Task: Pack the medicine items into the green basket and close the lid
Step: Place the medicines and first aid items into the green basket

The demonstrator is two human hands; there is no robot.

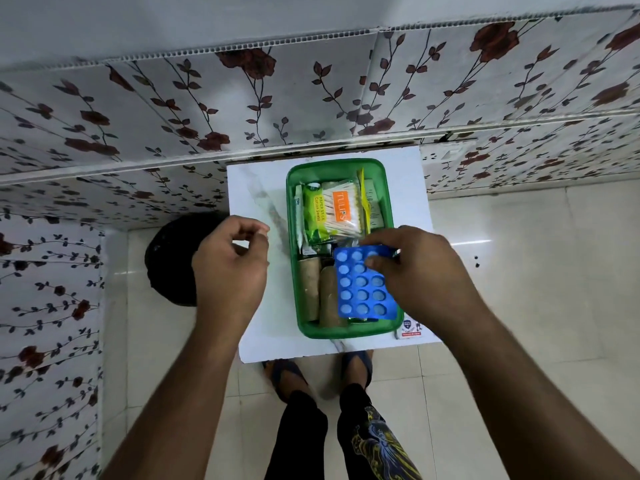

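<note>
Overhead, right hand [420,271] grips blue blister pack [363,284] above white table [256,188], left hand [230,268] loosely curled

green basket [341,332]: open, filled | blue blister pack [362,289]: tilted atop contents

Your right hand [420,271] held a blue blister strip [363,284] by its far end, over the near right part of the green basket [341,164], which stood open on the white bench [256,188]. Your fingers [375,262] pinched the strip's top edge. Inside the basket lay a cotton swab pack [341,209] at the far end and two brown rolls [310,289] nearer you. Your left hand [230,268] hovered empty, loosely curled, just left of the basket. A small card [412,329] lay at the bench's near right corner.
</note>
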